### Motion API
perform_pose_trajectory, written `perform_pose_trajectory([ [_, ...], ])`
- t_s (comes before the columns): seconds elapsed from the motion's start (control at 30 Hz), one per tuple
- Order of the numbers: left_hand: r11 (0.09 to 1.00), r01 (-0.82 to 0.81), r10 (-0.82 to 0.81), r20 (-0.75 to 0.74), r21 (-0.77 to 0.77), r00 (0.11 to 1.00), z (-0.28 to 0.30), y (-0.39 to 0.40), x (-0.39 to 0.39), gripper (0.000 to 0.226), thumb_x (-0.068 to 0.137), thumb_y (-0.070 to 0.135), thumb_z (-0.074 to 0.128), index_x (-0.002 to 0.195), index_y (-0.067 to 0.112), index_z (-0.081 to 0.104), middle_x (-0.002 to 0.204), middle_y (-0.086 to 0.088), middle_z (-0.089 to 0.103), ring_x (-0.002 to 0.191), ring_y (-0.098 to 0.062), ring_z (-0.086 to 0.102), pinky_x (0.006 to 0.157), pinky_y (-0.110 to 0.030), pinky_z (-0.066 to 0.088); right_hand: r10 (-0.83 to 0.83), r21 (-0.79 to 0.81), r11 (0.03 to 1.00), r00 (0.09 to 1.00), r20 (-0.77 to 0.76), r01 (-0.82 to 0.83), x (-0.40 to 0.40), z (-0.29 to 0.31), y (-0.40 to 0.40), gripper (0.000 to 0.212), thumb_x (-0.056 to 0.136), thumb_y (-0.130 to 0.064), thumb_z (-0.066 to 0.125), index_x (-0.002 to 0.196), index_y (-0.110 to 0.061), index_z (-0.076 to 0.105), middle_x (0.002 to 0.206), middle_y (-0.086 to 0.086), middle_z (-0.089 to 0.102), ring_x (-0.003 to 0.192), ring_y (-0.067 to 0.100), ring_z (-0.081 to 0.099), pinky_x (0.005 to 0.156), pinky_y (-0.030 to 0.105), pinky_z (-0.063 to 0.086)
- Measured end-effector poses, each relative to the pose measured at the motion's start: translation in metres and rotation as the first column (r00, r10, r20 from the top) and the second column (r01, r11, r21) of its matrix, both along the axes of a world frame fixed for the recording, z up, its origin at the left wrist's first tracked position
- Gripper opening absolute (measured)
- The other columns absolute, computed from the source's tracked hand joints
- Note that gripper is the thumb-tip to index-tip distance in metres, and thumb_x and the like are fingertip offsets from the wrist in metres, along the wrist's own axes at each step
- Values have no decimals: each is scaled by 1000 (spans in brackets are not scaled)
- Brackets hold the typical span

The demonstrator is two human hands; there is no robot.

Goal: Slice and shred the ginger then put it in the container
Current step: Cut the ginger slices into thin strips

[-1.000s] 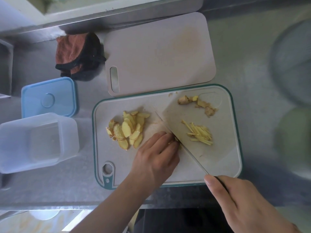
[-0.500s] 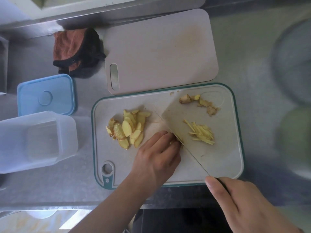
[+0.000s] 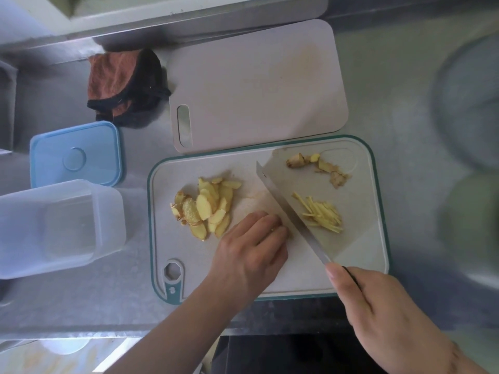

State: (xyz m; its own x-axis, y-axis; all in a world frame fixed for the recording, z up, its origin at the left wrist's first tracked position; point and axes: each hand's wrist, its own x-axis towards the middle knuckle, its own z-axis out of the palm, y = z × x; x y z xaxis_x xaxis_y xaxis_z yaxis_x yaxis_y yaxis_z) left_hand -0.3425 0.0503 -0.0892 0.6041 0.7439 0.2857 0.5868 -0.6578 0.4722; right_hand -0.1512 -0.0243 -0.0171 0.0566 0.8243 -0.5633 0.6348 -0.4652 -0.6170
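Steel blade of the knife (image 3: 291, 214) is coming down right beside the left hand (image 3: 251, 249), whose curled fingers are pressing down something hidden beneath them, probably ginger slices; the right hand (image 3: 378, 314) is gripping the handle. If those fingertips are creeping past the knuckles, the edge could be nicking them. On the teal-rimmed cutting board (image 3: 378, 201) are lying one heap of ginger slices (image 3: 208, 209), one small pile of ginger shreds (image 3: 321, 214) and one cluster of trimmings (image 3: 318, 167). One empty container (image 3: 59, 228) is waiting left of the board, its one blue lid (image 3: 75, 155) behind it, beside one second board (image 3: 259, 85)
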Motion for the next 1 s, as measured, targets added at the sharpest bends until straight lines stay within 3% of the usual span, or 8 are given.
perform_pose_trajectory([
  [0.17, 1000, 8, -8, 4, 7, 1000, -1, -1, -1, 8, 92, 5, 70, 94, 2, 78, 101, -11, 74, 95, -26, 69, 89, -34, 57, 0, 16, 1000, 1000, -11, 0, -5, 7, -5, 60, 72, -80, 9, 71, -34, 47, 59, -7, 55, 59, 11, 51, 56, 24, 36],
  [0.37, 1000, 5, -5, 4, 19, 1000, -1, -1, 0, 8, 91, 4, 72, 94, 2, 78, 101, -11, 74, 96, -27, 69, 89, -34, 57, 22, -30, 999, 1000, 1, -22, -4, 7, -4, 70, 71, -80, 9, 57, -18, 39, 57, -10, 53, 59, 10, 49, 60, 24, 38],
  [0.47, 1000, 10, -10, 13, 19, 1000, -3, -1, 0, 8, 91, 3, 71, 95, 2, 78, 101, -11, 74, 95, -27, 69, 89, -35, 56, 35, -73, 997, 999, -29, -37, -10, 4, 4, 67, 81, -75, 6, 54, -20, 33, 55, -16, 51, 56, 7, 48, 59, 20, 38],
  [0.6, 1000, 7, -7, 5, 12, 1000, -3, -1, -2, 9, 93, 4, 70, 95, 3, 78, 101, -12, 73, 95, -26, 69, 88, -35, 57, 18, -51, 998, 999, -51, -20, -10, 2, 16, 55, 82, -65, 18, 52, -21, 32, 48, -8, 45, 49, 10, 42, 52, 22, 35],
  [0.7, 1000, -2, 2, -2, 9, 1000, -1, -2, -1, 7, 92, 4, 70, 92, 3, 77, 98, -11, 72, 92, -26, 68, 88, -34, 56, 11, -9, 1000, 1000, -20, -11, -4, 3, 12, 62, 87, -68, 15, 51, -21, 32, 51, -8, 49, 50, 11, 45, 53, 22, 35],
  [0.9, 1000, -5, 5, 10, 6, 1000, -1, -2, -1, 6, 90, 4, 73, 92, 3, 78, 99, -10, 74, 94, -26, 69, 88, -33, 57, 10, -25, 1000, 1000, -23, -11, -9, 7, 0, 68, 73, -79, 11, 53, -18, 36, 54, -8, 52, 55, 9, 50, 55, 20, 36],
  [1.0, 1000, 2, -2, 2, 5, 1000, -2, -2, -2, 7, 90, 4, 72, 93, 3, 78, 99, -10, 74, 95, -26, 69, 88, -33, 57, -15, -40, 999, 999, -30, 13, -11, 10, -2, 65, 70, -81, 8, 62, -30, 47, 58, -13, 55, 60, 6, 52, 59, 20, 39],
])
